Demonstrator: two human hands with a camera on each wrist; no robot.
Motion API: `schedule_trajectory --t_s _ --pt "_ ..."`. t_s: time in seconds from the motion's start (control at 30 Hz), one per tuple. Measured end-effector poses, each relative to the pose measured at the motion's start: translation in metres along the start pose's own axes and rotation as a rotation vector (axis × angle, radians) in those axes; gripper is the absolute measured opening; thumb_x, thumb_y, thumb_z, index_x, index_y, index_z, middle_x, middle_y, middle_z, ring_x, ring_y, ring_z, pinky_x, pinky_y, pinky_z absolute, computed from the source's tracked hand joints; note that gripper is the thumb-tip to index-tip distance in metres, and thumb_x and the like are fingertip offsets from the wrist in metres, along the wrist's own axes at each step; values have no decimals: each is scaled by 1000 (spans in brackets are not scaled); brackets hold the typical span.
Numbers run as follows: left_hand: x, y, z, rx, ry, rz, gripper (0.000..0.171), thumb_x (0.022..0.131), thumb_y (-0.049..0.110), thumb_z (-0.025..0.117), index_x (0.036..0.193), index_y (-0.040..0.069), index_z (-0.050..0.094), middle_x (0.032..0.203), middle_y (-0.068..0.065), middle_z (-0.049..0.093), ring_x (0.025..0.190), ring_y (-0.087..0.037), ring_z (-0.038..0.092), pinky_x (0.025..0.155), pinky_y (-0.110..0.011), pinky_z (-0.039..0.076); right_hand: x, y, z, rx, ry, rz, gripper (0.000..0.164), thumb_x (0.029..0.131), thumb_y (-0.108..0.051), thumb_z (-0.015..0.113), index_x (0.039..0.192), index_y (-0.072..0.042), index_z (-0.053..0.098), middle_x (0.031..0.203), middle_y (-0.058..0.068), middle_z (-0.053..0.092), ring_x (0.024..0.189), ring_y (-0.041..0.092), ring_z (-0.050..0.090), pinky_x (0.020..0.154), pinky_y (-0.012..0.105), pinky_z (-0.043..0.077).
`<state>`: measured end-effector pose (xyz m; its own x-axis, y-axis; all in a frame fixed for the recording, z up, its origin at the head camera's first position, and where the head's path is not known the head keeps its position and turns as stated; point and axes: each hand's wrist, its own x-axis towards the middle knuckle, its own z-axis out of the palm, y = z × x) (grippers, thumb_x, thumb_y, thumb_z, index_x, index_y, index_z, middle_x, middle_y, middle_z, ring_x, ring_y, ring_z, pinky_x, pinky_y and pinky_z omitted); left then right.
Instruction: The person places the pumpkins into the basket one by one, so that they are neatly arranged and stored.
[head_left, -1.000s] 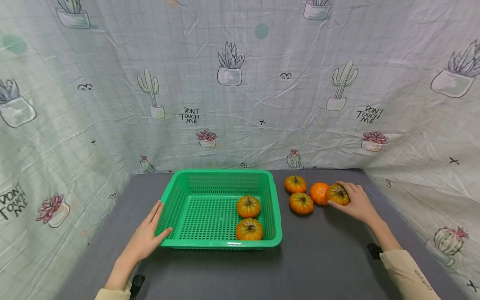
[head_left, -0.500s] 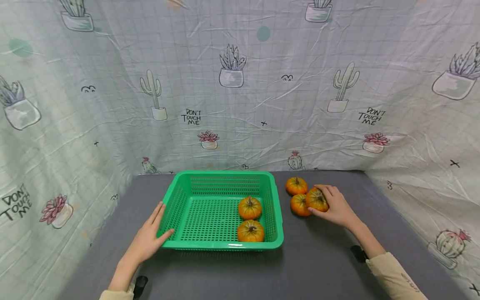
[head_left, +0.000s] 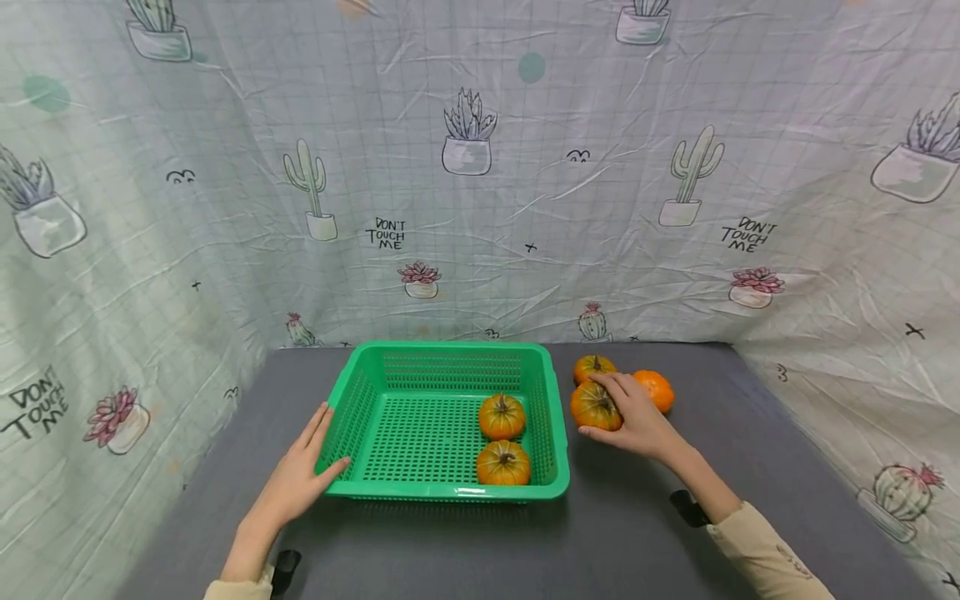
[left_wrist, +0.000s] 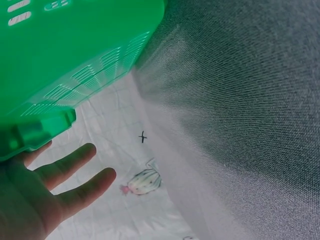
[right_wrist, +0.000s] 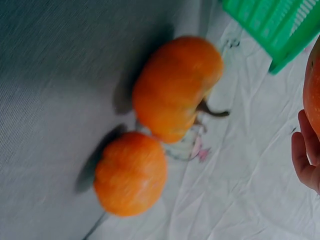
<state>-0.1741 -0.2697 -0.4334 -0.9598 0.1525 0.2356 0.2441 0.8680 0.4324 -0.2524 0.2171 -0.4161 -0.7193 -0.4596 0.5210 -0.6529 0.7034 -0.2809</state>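
Head view: the right hand (head_left: 633, 419) grasps the held pumpkin (head_left: 591, 407), fingers and thumb curled about its sides, just right of the basket (head_left: 420, 489). Its stem faces up and leans towards the hand; the body is squat, broader across the stem than along it. The back pumpkin (head_left: 594, 366) lies just beyond it, stem up, and the orange pumpkin (head_left: 657, 389) to the right, behind the hand. In the basket, the far pumpkin (head_left: 501, 421) and near pumpkin (head_left: 501, 468) sit along the right side, stems up. The left hand (head_left: 291, 482) rests spread, fingers straight, at the basket's near left corner.

Left wrist view: the fingers reach out loosely beside the basket's rim.

Right wrist view: the held pumpkin is cut off at the right edge, curled fingers against it; its axis cannot be told here.
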Motion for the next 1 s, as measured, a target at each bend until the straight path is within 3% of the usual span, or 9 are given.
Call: schedule_trajectory --t_s 0.17,0.53,0.83,1.0 --pt "-1 0 1 -16 -2 -1 77 86 32 56 144 5 12 151 -12 7 124 -47 31 85 -62 35 4 -13 5 30 26 -67 75 64 -39 77 124 -6 48 115 10 51 99 23 49 76 42 45" --pt "0 -1 0 -31 0 -12 77 87 32 55 144 6 12 152 -10 6 126 -47 29 86 -63 34 22 -39 9 67 12 -130 76 65 -43 76 126 -8 47 117 10 51 103 23 48 79 42 46" --pt "-1 0 -1 -27 0 -17 77 87 32 55 144 6 12 152 -10 6 126 -47 28 86 -63 33 42 -56 20 86 -85 -225 72 69 -49 70 125 -10 46 117 6 52 102 18 48 84 42 42" --pt "-1 1 -1 -32 -3 -17 76 87 32 55 144 6 12 152 -10 6 126 -47 28 86 -63 33 54 -66 25 35 -151 -304 71 72 -59 61 125 -13 47 117 2 52 106 15 47 86 39 40"
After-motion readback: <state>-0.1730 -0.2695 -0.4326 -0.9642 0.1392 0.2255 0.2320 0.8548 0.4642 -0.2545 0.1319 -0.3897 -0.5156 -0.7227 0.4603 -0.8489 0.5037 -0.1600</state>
